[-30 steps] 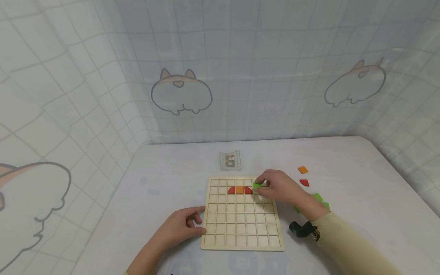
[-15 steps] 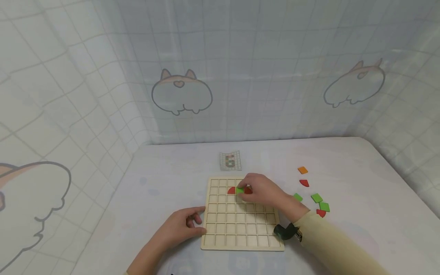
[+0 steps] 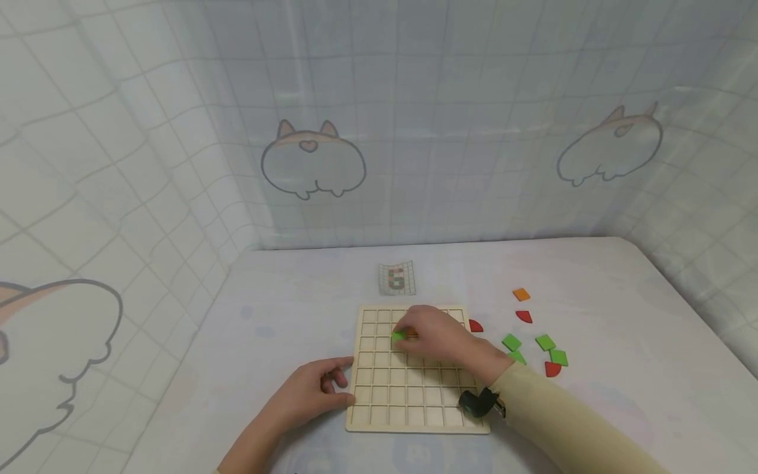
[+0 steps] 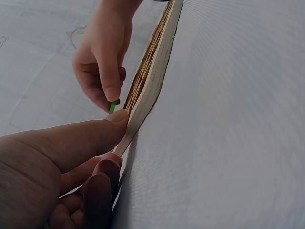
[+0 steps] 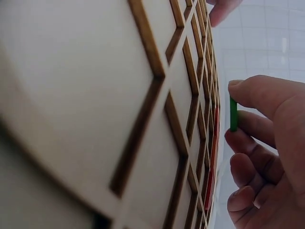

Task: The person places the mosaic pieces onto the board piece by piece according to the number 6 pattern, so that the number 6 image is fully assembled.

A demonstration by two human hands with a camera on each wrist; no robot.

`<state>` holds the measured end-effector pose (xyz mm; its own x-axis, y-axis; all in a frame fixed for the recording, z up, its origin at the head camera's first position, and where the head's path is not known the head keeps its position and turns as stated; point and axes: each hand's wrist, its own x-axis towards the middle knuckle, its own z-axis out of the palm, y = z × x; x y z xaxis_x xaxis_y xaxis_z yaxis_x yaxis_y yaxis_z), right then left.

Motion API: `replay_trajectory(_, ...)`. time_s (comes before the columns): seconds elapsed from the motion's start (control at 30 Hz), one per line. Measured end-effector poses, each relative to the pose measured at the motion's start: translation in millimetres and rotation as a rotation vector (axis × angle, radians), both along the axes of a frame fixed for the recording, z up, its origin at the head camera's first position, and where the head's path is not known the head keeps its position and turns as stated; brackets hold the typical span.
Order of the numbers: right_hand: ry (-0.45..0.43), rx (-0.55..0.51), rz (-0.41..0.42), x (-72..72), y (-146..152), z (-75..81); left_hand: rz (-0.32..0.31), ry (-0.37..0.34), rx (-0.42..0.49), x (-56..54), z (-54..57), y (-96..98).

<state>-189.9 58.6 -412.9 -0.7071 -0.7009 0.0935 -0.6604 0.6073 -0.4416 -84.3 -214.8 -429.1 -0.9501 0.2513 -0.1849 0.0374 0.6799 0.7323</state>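
A pale wooden grid board (image 3: 398,415) lies flat in front of me. My right hand (image 3: 437,334) is over its upper part, pinching a green square tile (image 3: 399,336) between thumb and fingers. In the right wrist view that tile (image 5: 233,114) stands on edge, apart from the board. Red pieces and an orange tile (image 3: 411,332) sit in the board's second row, partly hidden by this hand. My left hand (image 3: 308,393) rests at the board's left edge. Thumb and fingertips touch the rim (image 4: 138,117) in the left wrist view.
Loose green squares (image 3: 545,342), red quarter-round pieces (image 3: 553,369) and an orange square (image 3: 521,294) lie right of the board. Behind it is a small gridded pattern card (image 3: 397,278). A patterned cloth wall (image 3: 450,164) encloses the table's back and sides.
My right hand has carried the green tile leftward across the board and slightly nearer to me. Loose pieces on the right came into view. The left hand has stayed put.
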Motion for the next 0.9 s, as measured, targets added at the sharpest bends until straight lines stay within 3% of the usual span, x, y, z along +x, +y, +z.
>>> replay_trajectory(0.23, 0.007, 0.053, 0.009, 0.8, -1.8, -3.1, -0.006, 0.004, 0.006, 0.1, 0.7, 0.6)
replay_trajectory(0.9, 0.022, 0.048, 0.06, 0.8, -1.5, -2.7, 0.0, -0.002, 0.004, -0.8, 0.0, 0.9)
